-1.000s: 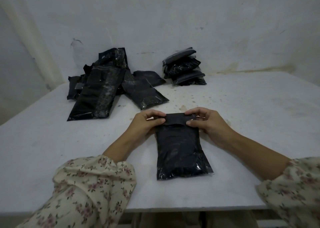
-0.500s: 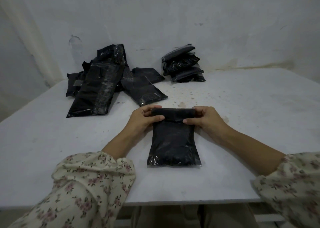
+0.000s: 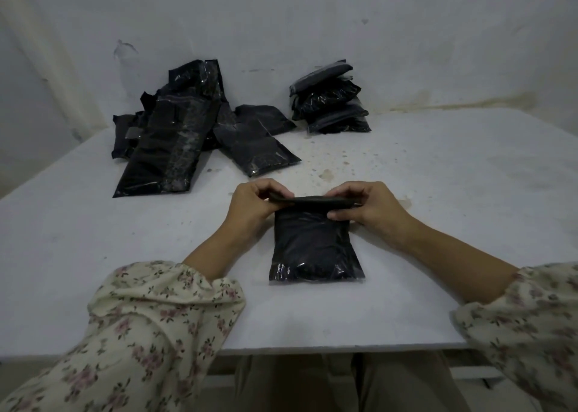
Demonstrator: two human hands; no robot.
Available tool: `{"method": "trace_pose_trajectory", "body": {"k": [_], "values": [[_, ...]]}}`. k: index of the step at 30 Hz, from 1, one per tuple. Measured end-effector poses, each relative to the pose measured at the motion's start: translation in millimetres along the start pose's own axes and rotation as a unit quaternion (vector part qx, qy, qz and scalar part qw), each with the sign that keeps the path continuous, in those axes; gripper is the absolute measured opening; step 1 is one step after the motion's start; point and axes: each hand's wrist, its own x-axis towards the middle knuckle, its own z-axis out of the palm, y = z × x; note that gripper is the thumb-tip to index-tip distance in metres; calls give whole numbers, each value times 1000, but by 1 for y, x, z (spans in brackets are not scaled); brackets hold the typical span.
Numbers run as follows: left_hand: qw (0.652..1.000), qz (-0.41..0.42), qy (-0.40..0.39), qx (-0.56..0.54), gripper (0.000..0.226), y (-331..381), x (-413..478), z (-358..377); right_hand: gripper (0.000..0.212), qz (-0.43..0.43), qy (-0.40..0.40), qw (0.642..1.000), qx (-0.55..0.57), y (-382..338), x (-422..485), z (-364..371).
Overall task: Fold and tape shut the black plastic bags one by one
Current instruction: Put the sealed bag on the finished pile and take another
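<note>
Flap rolled further since a second ago; black bag [image 3: 314, 242] lies on table [image 3: 438, 192], front centre. Left hand [image 3: 250, 208], right hand [image 3: 369, 208] pinch folded top edge. Risk: slick fold springs open if either pinch loosens.

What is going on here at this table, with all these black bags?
A person at a white table is folding over the top of a black bag that lies in front of them. The left hand and the right hand each pinch one end of the folded top. A loose pile of bags lies at the back left, and a neat stack stands at the back right. No tape is in view.
</note>
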Motion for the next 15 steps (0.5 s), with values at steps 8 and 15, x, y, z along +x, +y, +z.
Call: {"method": "trace_pose_trajectory", "body": {"k": [8,15], "values": [[973,95,-38,207,39,-2,-15,-11,31,-89,-2,991,-100,6,-2,1],[887,243,-78,383,47,-3,-19,-18,30,-268,-36,923,-275,16,-2,-7]]}}
